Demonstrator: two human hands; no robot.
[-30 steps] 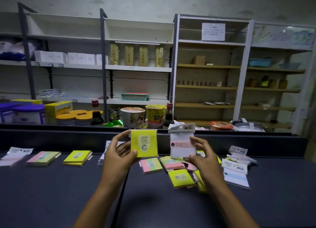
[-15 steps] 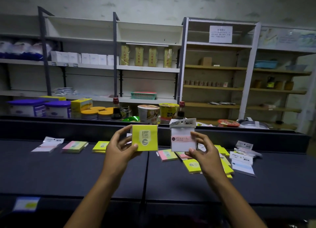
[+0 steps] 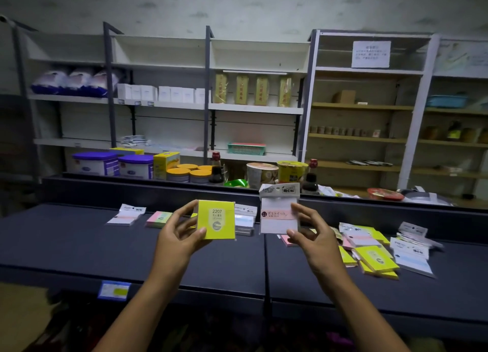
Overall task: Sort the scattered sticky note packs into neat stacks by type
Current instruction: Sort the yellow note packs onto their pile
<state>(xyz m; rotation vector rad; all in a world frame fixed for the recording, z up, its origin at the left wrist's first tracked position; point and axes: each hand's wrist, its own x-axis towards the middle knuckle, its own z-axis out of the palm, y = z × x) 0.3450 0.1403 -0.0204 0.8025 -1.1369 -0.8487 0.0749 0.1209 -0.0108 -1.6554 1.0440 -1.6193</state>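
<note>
Both packs raised since prev frame; L hand (image 3: 182,235) grips yellow pack (image 3: 216,219), R hand (image 3: 314,235) pinches white pack (image 3: 278,217); types differ, separate stacks; neither placed yet

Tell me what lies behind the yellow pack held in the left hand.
Behind the yellow pack, gripped by the left hand, a white-and-blue pack peeks out at its right edge on the dark counter. Whatever lies directly behind it is covered.
</note>
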